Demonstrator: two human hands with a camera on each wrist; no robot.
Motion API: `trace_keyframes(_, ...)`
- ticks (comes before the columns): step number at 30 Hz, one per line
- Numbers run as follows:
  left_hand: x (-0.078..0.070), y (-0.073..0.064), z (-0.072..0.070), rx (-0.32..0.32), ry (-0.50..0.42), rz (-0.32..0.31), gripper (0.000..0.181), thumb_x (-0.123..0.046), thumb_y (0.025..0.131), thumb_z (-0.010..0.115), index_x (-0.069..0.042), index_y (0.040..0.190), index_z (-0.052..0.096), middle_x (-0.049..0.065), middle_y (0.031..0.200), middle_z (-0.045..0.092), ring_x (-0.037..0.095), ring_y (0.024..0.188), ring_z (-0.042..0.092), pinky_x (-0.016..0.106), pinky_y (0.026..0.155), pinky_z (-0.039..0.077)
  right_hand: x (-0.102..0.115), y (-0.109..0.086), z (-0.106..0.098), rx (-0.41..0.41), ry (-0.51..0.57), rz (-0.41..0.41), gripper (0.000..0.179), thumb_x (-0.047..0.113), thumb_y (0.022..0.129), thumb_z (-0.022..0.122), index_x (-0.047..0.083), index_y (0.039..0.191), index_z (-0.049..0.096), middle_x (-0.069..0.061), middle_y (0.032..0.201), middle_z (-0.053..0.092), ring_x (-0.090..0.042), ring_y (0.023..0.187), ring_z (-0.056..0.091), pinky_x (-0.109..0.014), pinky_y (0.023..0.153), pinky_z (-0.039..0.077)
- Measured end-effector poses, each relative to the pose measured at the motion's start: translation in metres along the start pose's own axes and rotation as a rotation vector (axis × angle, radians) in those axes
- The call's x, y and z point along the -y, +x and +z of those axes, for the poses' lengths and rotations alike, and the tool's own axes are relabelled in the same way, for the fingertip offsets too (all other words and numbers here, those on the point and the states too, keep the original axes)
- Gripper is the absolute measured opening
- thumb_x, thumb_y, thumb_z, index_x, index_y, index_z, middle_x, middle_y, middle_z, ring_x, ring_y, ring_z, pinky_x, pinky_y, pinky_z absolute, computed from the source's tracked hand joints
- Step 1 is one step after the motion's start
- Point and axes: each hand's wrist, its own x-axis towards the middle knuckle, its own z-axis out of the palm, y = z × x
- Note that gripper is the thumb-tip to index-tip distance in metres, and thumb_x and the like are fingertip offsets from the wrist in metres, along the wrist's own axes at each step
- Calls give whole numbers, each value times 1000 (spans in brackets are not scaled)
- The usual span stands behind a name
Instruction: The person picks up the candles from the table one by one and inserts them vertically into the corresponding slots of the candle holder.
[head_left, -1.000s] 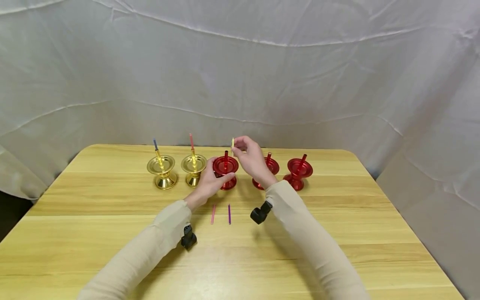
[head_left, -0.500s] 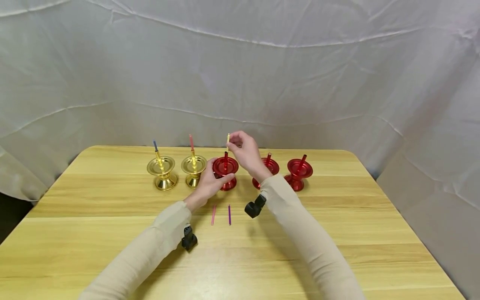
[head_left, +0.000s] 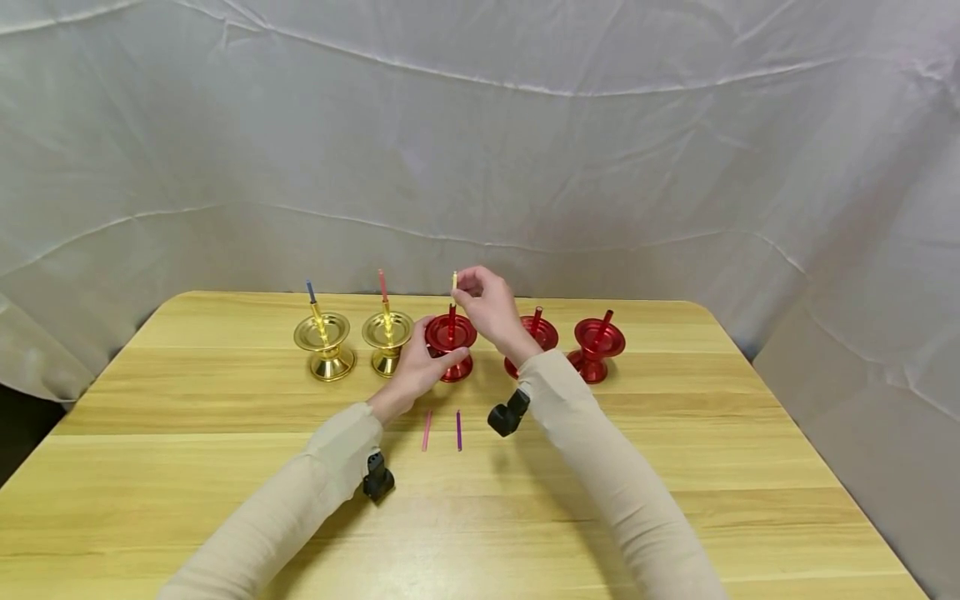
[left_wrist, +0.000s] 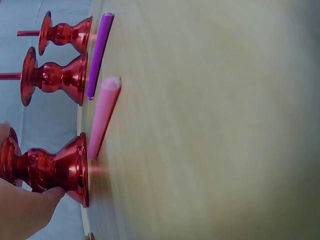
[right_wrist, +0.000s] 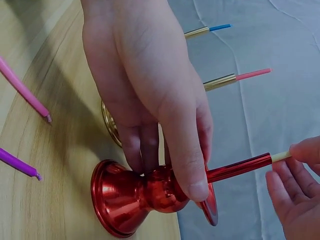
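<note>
My left hand (head_left: 420, 367) grips a shiny red candle holder (head_left: 452, 332) by its stem and dish, thumb on the near side. The holder stands upright on the table, its thin tube (right_wrist: 240, 168) rising from the dish. Between thumb and fingers, my right hand (head_left: 491, 310) pinches a slim pale yellow candle (head_left: 454, 281). In the right wrist view the candle's lower end meets the mouth of the red tube, in line with it. A pink candle (head_left: 427, 430) and a purple candle (head_left: 459, 431) lie on the table in front of the holder.
To the left stand two gold candle holders, one with a blue candle (head_left: 311, 291), the other with a coral-pink candle (head_left: 383, 285). Two more red holders stand right, one partly behind my right wrist, the other at the row's end (head_left: 600, 337). A grey cloth (head_left: 480, 150) hangs behind the table.
My right hand has moved left with the yellow candle, from beside the red tube to above it, then slightly down onto its mouth. The left hand stays on the holder.
</note>
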Motion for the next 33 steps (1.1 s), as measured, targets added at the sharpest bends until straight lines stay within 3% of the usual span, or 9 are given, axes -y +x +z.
trace_keyframes(8, 0, 1, 0, -2, 12, -9, 78, -20, 87, 72, -5, 147, 24, 17, 142, 40, 30, 130, 40, 44, 108, 35, -2, -1, 0, 34, -45, 29, 18, 11, 95, 62, 3, 112, 62, -11, 106, 63, -24, 100, 57, -33, 87, 50)
trace_keyframes(23, 0, 1, 0, -10, -1, 10, 79, -19, 87, 73, -4, 147, 25, 18, 141, 42, 31, 129, 42, 43, 107, 35, -5, 0, -6, 55, -26, 21, 25, 10, 95, 62, 1, 119, 63, -11, 111, 65, -23, 104, 59, -35, 91, 49)
trace_keyframes(33, -2, -1, -1, -37, -11, 13, 79, -20, 86, 74, -4, 147, 27, 18, 141, 42, 30, 130, 41, 42, 109, 33, 6, -6, -36, -25, -16, -65, 23, 7, 93, 63, -2, 115, 64, -13, 108, 67, -24, 102, 61, -34, 88, 50)
